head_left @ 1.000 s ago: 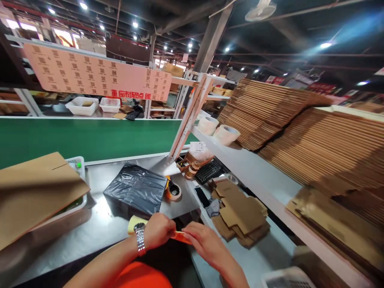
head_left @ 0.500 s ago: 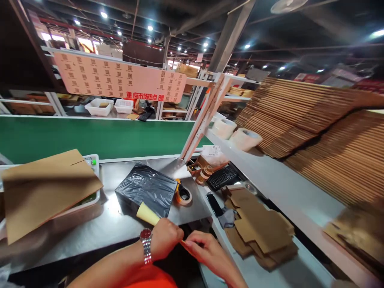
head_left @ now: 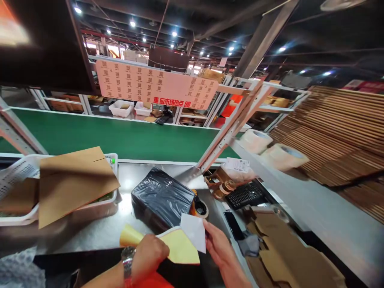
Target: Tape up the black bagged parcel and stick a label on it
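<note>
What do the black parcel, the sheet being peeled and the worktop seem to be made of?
Black parcel: glossy plastic film, wrinkled with highlights. Yellow sheet in the left hand: likely waxy label backing paper, with a white label at the right hand. Worktop: apparently brushed steel, reflecting light.

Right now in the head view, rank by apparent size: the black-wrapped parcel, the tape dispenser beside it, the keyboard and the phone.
1. Black-wrapped parcel, clearly the largest.
2. Keyboard.
3. Phone and tape dispenser look alike; the parcel hides part of the dispenser, so I will not rank them.
</note>
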### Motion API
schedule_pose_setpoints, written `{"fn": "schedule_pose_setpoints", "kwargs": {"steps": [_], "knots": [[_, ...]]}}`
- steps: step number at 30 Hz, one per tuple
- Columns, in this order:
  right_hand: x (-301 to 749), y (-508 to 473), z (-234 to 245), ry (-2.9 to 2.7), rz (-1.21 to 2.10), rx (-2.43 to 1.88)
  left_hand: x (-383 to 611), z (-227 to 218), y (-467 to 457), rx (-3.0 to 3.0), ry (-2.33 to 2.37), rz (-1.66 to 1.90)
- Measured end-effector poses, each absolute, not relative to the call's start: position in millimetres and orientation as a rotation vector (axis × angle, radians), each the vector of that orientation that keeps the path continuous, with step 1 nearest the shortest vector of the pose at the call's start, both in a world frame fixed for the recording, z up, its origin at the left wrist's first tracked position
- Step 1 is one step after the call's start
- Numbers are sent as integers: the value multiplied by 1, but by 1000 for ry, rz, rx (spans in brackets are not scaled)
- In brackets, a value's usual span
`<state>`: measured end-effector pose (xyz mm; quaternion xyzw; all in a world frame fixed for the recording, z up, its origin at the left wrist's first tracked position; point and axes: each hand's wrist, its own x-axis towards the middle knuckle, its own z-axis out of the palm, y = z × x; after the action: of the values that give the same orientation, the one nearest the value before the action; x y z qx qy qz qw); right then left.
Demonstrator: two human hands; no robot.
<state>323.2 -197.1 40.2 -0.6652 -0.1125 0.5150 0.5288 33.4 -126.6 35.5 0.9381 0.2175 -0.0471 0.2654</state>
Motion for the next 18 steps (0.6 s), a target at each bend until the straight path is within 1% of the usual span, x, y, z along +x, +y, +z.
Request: {"fn": "schedule_pose_setpoints", "kwargs": {"steps": [3, 7, 9, 12, 15, 18], "knots": [[330, -150, 38, -215, 993, -1544, -10, 23, -121, 2430, 720, -106], [320, -83, 23, -398, 610, -1588, -62, 9, -115, 2253, 922, -58], [299, -54, 4, -578, 464, -1665, -81, 3, -113, 2229, 1009, -44], [258, -21, -41, -1011, 283, -1703, -102, -15, -111, 2223, 1046, -6], [228, -6, -91, -1328, 338, -1726, -118, -41, -110, 2230, 1042, 80], [221, -10, -125, -1639, 474, -1804, -132, -65, -107, 2219, 1042, 153]]}}
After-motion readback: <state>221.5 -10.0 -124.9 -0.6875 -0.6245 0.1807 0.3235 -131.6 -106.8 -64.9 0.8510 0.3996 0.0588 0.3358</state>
